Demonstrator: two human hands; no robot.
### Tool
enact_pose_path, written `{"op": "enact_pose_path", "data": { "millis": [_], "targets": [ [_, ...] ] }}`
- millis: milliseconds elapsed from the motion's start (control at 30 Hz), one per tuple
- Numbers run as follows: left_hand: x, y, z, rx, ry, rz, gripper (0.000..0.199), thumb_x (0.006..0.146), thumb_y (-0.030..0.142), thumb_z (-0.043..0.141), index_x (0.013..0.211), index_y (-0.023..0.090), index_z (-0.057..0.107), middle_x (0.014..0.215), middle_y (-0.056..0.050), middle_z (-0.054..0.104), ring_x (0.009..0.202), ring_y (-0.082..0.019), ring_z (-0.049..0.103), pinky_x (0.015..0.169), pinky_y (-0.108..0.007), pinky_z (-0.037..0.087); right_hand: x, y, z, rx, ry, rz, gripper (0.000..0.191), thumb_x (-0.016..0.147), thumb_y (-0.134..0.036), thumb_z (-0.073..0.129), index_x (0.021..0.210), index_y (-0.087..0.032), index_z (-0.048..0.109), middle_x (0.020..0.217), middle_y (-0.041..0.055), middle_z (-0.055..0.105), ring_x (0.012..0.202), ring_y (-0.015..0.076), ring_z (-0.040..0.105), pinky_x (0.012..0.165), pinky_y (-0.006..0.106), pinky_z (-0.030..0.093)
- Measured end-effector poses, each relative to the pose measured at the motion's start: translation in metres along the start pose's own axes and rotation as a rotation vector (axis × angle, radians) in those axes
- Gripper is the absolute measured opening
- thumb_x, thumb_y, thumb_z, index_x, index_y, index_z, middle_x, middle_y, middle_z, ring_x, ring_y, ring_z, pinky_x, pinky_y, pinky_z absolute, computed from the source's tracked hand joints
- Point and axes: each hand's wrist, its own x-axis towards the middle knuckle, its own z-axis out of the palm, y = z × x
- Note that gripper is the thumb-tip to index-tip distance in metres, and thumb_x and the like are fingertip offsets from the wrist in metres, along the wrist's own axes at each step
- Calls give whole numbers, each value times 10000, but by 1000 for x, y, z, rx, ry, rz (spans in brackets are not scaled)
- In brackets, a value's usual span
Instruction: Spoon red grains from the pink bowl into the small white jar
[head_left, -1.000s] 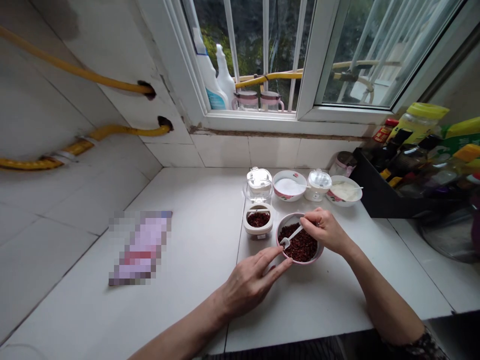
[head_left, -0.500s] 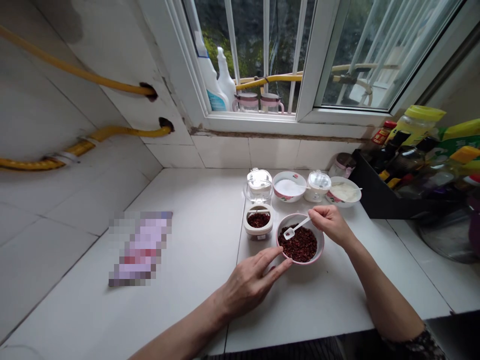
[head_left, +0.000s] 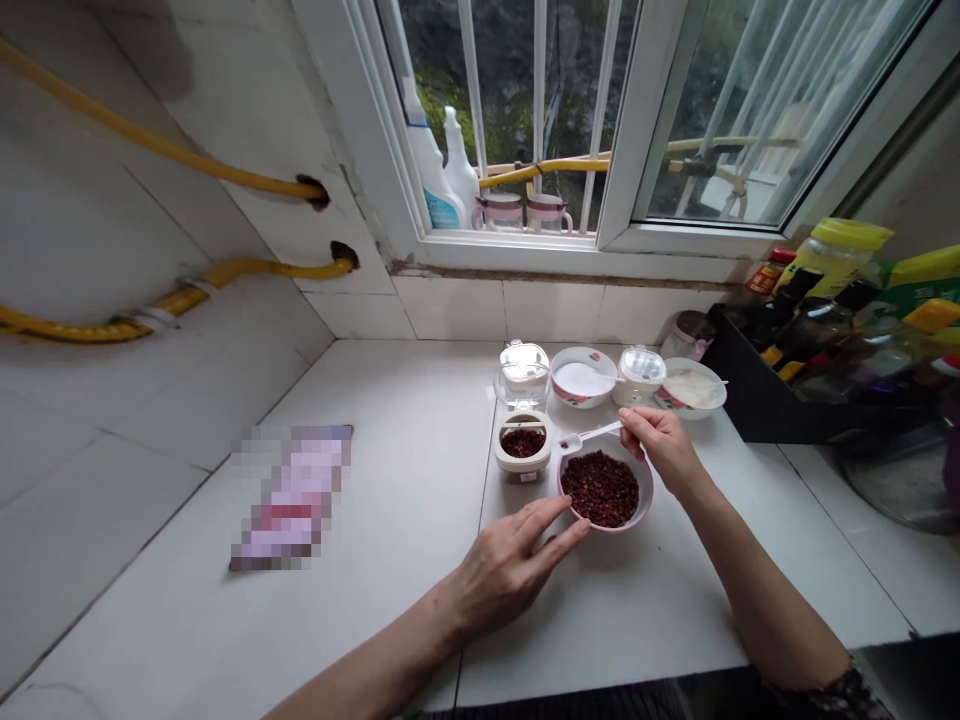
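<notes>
My right hand (head_left: 661,447) pinches the handle end of a small white spoon (head_left: 596,433). The spoon's scoop, with a little dark red in it, hangs over the left back rim of a pink-rimmed bowl (head_left: 643,508). Dark red dried peppercorn-like bits (head_left: 600,488) lie in this bowl. My left hand (head_left: 517,558) is open, its fingers stretched apart and their tips touching the bowl's near left rim. Just left of the bowl stands a seasoning jar (head_left: 523,462) with its clear lid raised, holding similar dark red bits.
Behind are a bowl of white granules (head_left: 582,378), a white lidded jar (head_left: 641,375) and a bowl of pale powder (head_left: 691,387). A black bin (head_left: 750,385) of bottles stands right. A blurred purple packet (head_left: 300,490) lies left. Yellow pipes (head_left: 270,268) run along the wall.
My right hand has moved the spoon's scoop left and back, from over the middle of the bowl to its rim, near the open jar. My left hand stays at the bowl.
</notes>
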Motion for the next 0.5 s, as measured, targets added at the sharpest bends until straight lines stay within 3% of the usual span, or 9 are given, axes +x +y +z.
{"op": "enact_pose_path", "data": {
  "millis": [100, 167, 267, 333, 400, 500],
  "targets": [
    [1, 0, 0, 10, 5, -2, 470, 893, -3, 419, 1313, 151, 563, 1266, -158, 588, 1152, -223, 612, 849, -336, 612, -5, -8, 18, -68, 86, -137, 464, 905, -517, 481, 553, -215, 462, 482, -34, 427, 466, 111, 380, 501, 271, 317],
    [2, 0, 0, 17, 11, -4, 463, 892, -2, 422, 1304, 151, 568, 1258, -159, 596, 1144, -222, 617, 843, -336, 614, -9, -13, 31, -231, 161, -294, 423, 960, -423, 446, 593, -213, 460, 528, -25, 463, 522, 125, 425, 579, 281, 354],
    [4, 1, -1, 13, 19, -2, 451, 893, -6, 413, 1282, 143, 584, 1232, -158, 608, 1128, -221, 622, 817, -326, 620, -16, -16, 42, -555, 174, -609, 350, 981, -288, 437, 645, -203, 490, 568, -21, 527, 561, 126, 453, 758, 319, 366],
    [5, 1, -2, 8, 25, 0, 448, 896, -7, 402, 1276, 139, 589, 1229, -157, 608, 1129, -221, 619, 805, -323, 624, -18, -17, 42, -678, 153, -740, 304, 976, -243, 438, 686, -200, 520, 589, -16, 562, 564, 124, 469, 817, 334, 353],
    [6, 1, -3, 7, 22, 0, 445, 902, -3, 396, 1276, 141, 589, 1240, -155, 601, 1142, -222, 612, 810, -329, 627, -19, -18, 34, -691, 172, -757, 295, 971, -242, 428, 692, -206, 520, 596, -9, 566, 565, 129, 478, 827, 340, 360],
    [6, 1, -3, 4, 19, 3, 442, 905, -3, 396, 1276, 140, 590, 1244, -155, 592, 1149, -221, 604, 829, -338, 625, -16, -17, 14, -604, 259, -634, 358, 959, -289, 401, 606, -229, 423, 534, -16, 476, 533, 141, 416, 782, 345, 392]
  ]
}}
